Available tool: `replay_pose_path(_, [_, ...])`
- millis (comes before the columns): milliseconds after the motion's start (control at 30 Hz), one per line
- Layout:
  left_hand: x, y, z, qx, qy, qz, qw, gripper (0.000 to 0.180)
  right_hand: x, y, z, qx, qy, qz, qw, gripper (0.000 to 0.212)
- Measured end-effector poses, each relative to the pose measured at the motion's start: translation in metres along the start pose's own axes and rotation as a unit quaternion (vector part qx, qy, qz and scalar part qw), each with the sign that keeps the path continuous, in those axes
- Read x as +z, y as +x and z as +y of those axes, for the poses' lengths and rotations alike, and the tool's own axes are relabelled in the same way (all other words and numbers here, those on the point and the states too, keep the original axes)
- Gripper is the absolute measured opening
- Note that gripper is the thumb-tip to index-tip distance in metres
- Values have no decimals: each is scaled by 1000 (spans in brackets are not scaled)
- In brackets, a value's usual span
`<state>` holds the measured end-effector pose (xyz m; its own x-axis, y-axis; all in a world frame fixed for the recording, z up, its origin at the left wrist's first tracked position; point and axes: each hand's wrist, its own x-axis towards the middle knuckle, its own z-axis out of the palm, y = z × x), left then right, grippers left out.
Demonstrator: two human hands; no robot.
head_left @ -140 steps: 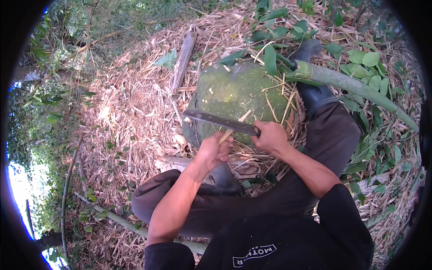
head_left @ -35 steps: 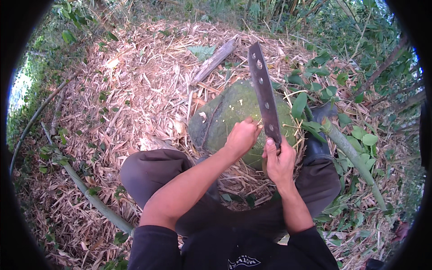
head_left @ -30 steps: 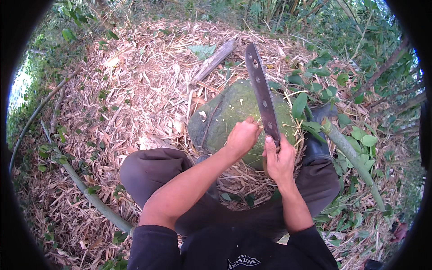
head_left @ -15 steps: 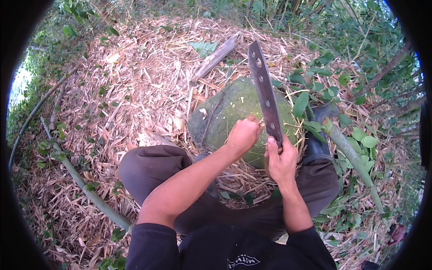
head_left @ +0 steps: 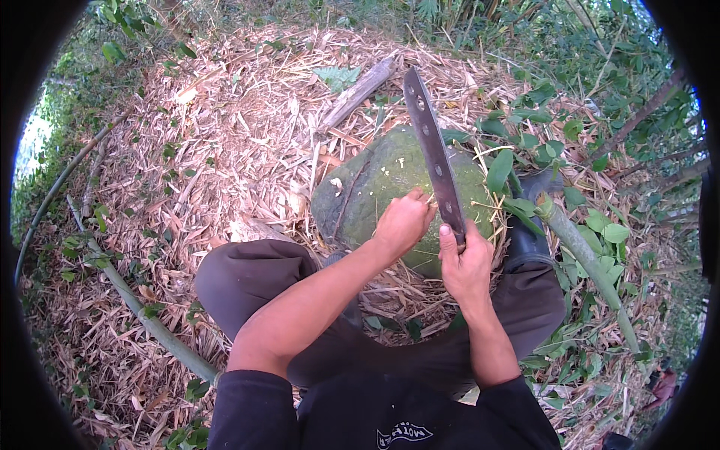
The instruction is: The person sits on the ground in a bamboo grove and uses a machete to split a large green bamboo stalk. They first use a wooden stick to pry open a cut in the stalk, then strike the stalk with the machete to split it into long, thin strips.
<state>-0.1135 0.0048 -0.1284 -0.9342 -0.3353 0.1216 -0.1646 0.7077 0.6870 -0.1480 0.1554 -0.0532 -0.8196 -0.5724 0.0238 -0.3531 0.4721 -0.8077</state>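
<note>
presently: right hand (head_left: 465,262) grips long knife (head_left: 433,154), blade raised over mossy rock (head_left: 375,191); left hand (head_left: 403,221) closed on thin sliver, barely visible. cutting unfinished, by appearance.

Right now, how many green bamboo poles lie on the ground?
2: one bamboo pole lies at lower left beside the person's knee; another bamboo pole lies at right past the boot. Litter may hide more.

One long dark metal machete blade (head_left: 435,154), in my right hand (head_left: 465,262). One mossy green rounded boulder (head_left: 375,195) under my left hand (head_left: 403,222). One grey weathered log (head_left: 356,94). Two green bamboo stems: one (head_left: 585,259) right, one (head_left: 150,322) left. One black rubber boot (head_left: 529,240).
</note>
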Motion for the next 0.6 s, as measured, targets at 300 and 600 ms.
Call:
replay_pose_path(300, [0, -4, 1, 6, -3, -27, 1000, 19, 1, -3, -3, -41, -20, 41, 998, 28])
replay_pose_path(600, [7, -10, 4, 9, 34, -23, 999, 17, -6, -8, -7, 44, -26, 8, 999, 24])
